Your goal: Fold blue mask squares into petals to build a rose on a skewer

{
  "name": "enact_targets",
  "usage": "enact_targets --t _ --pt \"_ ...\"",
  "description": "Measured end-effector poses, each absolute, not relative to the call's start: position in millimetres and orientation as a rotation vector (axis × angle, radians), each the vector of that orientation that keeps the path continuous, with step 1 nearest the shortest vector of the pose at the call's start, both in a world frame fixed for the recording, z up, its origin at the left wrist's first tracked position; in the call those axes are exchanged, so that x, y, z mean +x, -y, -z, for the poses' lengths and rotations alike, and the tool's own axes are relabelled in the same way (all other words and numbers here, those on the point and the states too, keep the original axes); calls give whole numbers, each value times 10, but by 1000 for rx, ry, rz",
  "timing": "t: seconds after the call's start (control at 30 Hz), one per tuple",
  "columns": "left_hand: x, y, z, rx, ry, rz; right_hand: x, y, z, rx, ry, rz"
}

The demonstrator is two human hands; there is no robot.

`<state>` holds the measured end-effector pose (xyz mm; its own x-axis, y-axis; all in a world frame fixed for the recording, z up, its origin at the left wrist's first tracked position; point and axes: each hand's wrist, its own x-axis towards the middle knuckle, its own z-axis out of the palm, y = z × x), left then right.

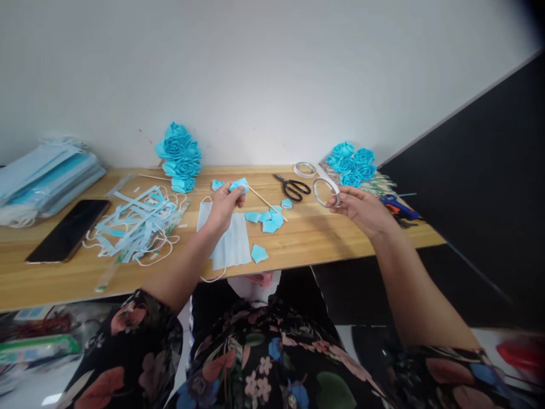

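Cut strips lie at nine o'clock, probably aside for working room; nearer centre, left hand pinches blue piece at upper end of thin stick, seemingly to hold both together. Loose pieces sit mid-view on bench, likely for easy reach. Right hand grips tape roll by rim, three o'clock; no readable writing.

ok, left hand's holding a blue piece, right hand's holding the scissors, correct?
Not the scissors: the head view shows them on the table; the right hand holds a tape roll. Left hand holding a blue piece stands.
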<state>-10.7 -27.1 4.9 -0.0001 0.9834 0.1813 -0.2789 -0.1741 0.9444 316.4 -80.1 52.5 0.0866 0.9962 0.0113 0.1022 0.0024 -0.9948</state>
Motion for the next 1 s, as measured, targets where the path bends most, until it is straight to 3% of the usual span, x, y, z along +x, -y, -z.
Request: enact_targets --t 0.5,1.0 --pt "-65 334 -48 1298 -872 -1340 2375 870 -351 -1043 1241 -1379" --pt "-94 469 -293 1032 -627 -1234 1939 325 -452 -931 1384 -1605"
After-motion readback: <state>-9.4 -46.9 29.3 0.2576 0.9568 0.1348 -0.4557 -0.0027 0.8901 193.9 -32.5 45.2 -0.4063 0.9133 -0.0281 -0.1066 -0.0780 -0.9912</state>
